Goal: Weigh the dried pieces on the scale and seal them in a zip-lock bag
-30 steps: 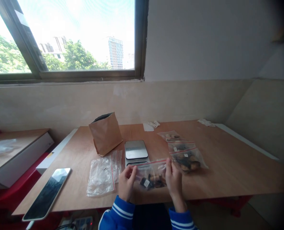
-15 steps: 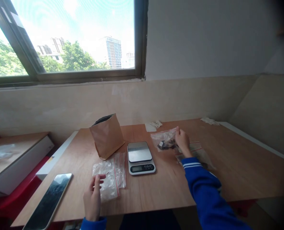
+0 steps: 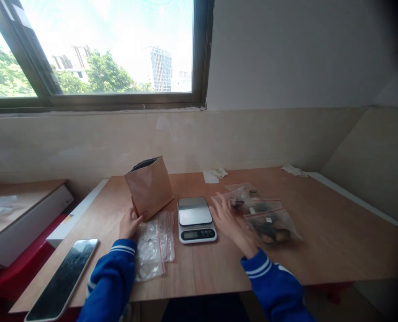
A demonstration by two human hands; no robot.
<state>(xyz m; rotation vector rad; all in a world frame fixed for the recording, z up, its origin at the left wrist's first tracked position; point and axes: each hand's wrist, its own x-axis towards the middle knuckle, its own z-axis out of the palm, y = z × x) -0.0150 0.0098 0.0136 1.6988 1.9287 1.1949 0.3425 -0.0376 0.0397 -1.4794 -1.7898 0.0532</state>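
Observation:
A brown paper bag (image 3: 151,188) stands upright with its dark-lined mouth open at the top. My left hand (image 3: 130,223) is at its lower left corner, fingers curled against the side and thumb toward the front. Just right of the kitchen scale (image 3: 194,211), my right hand (image 3: 226,218) holds nothing, its fingers spread and slightly blurred. Beyond and beside that hand lie several filled zip bags (image 3: 272,226) with dark and brownish pieces inside. Flat clear zip bags (image 3: 150,250) with red seals lie below the paper bag. The scale's platform bears nothing.
A smartphone (image 3: 64,277) lies at the table's left edge. White paper scraps (image 3: 215,175) lie at the back by the wall, with another crumpled scrap (image 3: 294,171) farther right. To the left is a second table (image 3: 20,219) with clear plastic on it.
My right hand has let go of a filled zip bag, now lying with the others, and moved left toward the scale. My left hand has moved from the clear bags up to the paper bag.

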